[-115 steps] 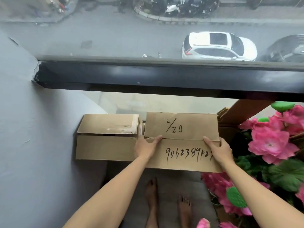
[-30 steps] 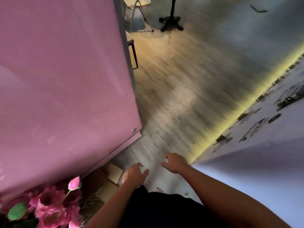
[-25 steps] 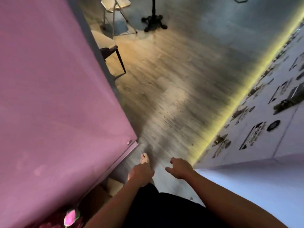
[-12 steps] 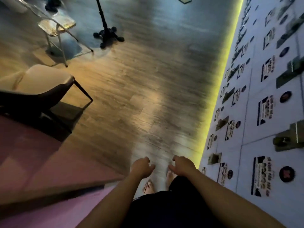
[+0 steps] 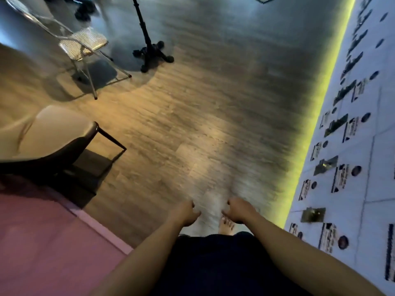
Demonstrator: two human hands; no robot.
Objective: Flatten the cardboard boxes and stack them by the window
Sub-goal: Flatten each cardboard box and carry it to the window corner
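Over the floor — empty, loosely curled fingers.

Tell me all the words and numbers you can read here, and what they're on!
None can be read.
The white wall on the right carries small dark printed labels, but they are too blurred and small to read.
Nothing else shows writing.

1. The floor under me is grey-brown wood grain.
2. A yellow-green strip glows along the white wall.
3. My chair has a cream seat on a black shell.
4. The stand is black.
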